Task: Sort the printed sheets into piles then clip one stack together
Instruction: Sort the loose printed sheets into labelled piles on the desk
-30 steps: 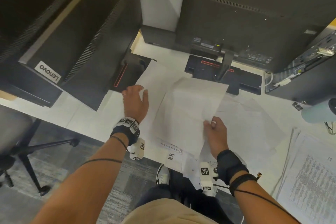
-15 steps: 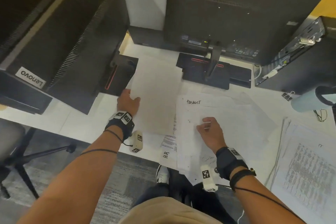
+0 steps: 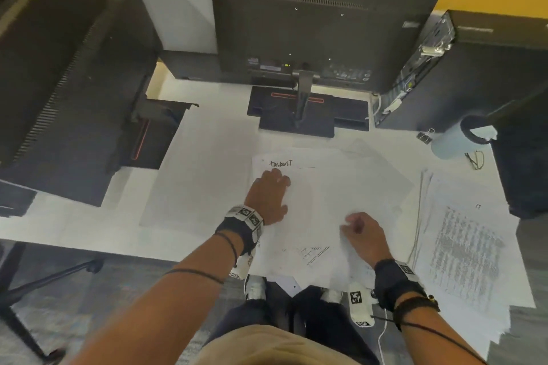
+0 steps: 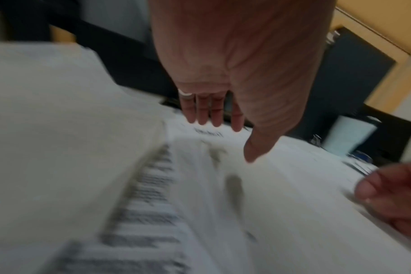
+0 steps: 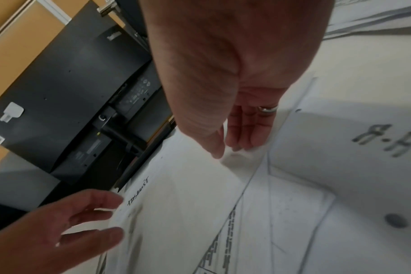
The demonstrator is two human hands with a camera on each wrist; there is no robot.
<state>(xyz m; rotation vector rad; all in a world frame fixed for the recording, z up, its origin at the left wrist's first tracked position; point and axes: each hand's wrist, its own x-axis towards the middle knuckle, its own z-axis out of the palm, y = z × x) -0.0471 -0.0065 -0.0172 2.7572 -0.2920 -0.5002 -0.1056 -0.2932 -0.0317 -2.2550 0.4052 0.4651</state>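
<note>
On the white desk (image 3: 89, 225), loose sheets (image 3: 350, 187) below monitors (image 3: 326, 18).

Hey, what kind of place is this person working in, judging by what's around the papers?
Most likely an office workstation. Black Lenovo monitors stand back-on along a white desk, a small desktop computer sits at the right, an office chair base shows at the left, and printed sheets cover the desk.

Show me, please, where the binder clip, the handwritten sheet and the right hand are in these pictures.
binder clip (image 3: 424, 137), head view, on its black body.
handwritten sheet (image 3: 308, 187), head view, on blank paper below the heading.
right hand (image 3: 363, 234), head view, on its back.
</note>
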